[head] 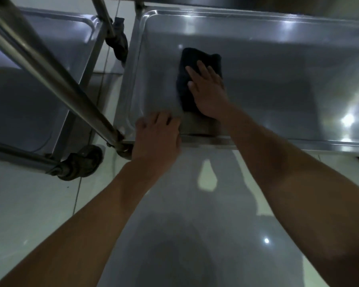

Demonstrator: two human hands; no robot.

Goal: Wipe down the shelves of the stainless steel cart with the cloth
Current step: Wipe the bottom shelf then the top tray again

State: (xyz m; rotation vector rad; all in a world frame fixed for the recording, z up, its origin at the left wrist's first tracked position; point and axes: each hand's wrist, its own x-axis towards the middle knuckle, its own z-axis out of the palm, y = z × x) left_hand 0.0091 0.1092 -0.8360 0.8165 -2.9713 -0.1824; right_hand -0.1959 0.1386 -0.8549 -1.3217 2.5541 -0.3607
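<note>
A dark folded cloth lies on the low shelf of the stainless steel cart, toward its left end. My right hand presses flat on the cloth, fingers spread and pointing away from me. My left hand grips the shelf's near rim close to the left corner, fingers curled over the edge. The shelf surface is shiny with light reflections at the right.
A second steel cart stands at the left with a caster wheel near the floor. A slanted steel tube crosses between the carts. Another dark cloth hangs between them. Glossy tiled floor lies below.
</note>
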